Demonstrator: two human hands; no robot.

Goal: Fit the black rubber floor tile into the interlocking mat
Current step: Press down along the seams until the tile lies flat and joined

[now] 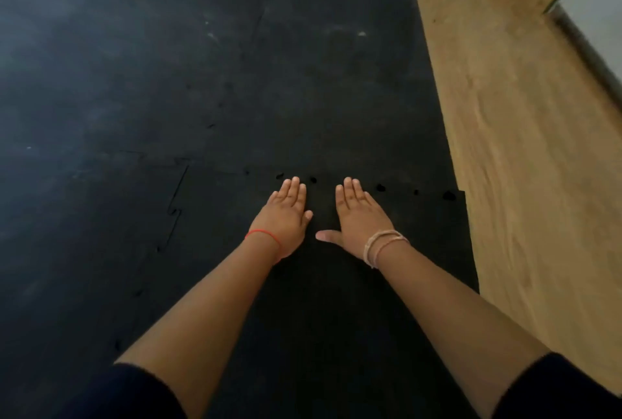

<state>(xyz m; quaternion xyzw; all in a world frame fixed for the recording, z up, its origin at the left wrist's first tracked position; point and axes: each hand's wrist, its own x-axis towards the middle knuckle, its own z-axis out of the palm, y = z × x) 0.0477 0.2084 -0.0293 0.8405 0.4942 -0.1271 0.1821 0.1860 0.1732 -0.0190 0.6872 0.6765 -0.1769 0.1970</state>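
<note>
The black rubber floor tile [336, 300] lies flat in the lower middle of the head view. Its far toothed edge meets the interlocking mat [235, 65] along a seam with small dark gaps showing. Its left edge shows a jagged seam against the mat. My left hand [286, 216] rests palm down on the tile just short of the far seam, fingers together and holding nothing. My right hand [358, 218] lies flat beside it, thumb spread toward the left hand. The tile's right edge sticks out slightly past the mat's right edge.
A bare tan wooden floor [521, 149] runs along the right of the mat. A dark baseboard [585, 48] and a pale wall stand at the far right. More tan floor shows beyond the mat's far edge.
</note>
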